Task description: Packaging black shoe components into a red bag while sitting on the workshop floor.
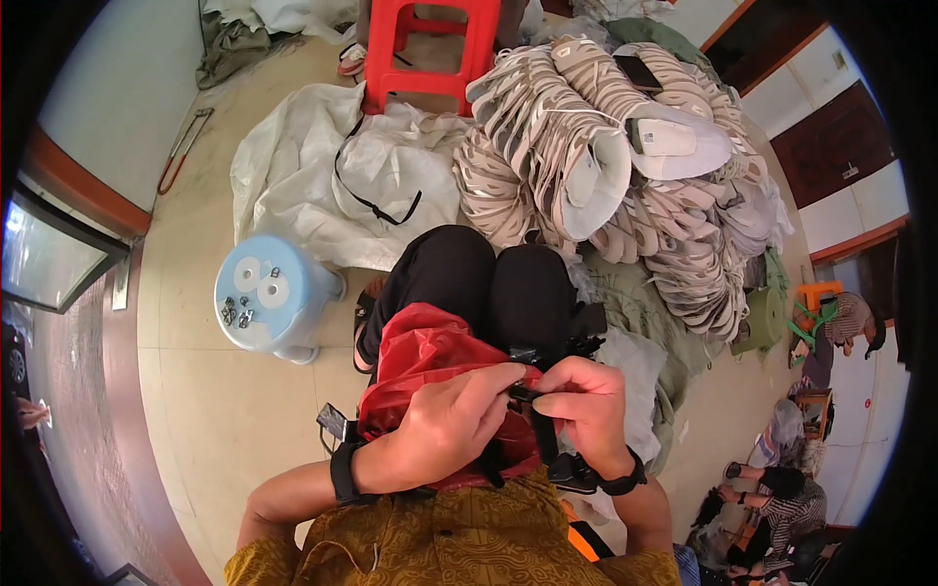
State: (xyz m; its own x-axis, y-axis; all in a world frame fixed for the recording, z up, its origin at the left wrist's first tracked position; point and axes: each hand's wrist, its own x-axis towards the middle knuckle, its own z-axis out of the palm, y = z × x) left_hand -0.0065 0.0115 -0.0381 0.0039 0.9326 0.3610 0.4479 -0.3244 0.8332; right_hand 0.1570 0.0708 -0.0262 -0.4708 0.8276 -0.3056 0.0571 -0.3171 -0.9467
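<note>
Above my lap, my left hand [445, 420] and my right hand [586, 402] meet at the fingertips. Between them is a small black piece [522, 393], perhaps the end of a strap; its exact kind is too small to tell. Thumb and forefinger of the right hand pinch it, and the left fingers close on its other side. A black strap [544, 438] hangs just below the right fingers. Crumpled red plastic sheeting [415, 342] lies over my thighs beneath the hands. Both wrists wear black bands.
At left stands a light blue stool [283, 317] with small metal pieces [244, 314] on top. White sacking [283, 166] with a black buckled strap covers the floor ahead, before a red stool [430, 59]. Bundled shoe uppers [586, 146] pile up at right. Other people sit far right.
</note>
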